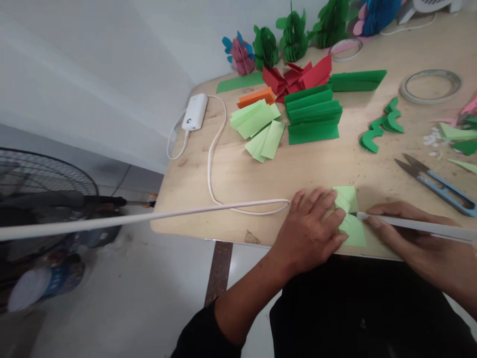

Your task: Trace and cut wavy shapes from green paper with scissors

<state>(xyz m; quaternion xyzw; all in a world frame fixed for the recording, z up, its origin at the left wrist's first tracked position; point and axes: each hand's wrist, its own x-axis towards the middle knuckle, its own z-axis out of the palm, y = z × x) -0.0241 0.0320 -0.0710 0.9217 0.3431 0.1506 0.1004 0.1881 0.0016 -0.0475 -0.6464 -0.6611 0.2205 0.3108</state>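
Note:
A light green piece of paper (355, 233) lies at the table's front edge, with faint curved lines on it. My left hand (308, 231) rests flat over its left side, fingers stretched out and pressing it down. From the right, my right hand (417, 236) pinches a white pen (428, 227) close to its dark tip. That tip touches the paper, or hovers just above it, near the middle. Blue-handled thread snips (439, 184) lie with their blades apart beyond my right hand.
Folded green (315, 119), red (298, 79) and light green papers (257, 122) lie farther back. Cut green curls (382, 127) and tape rolls (430, 85) are at right. Paper figures (294, 37) line the wall. A white cable (210, 164) loops left of my hand, from a power bank (196, 112).

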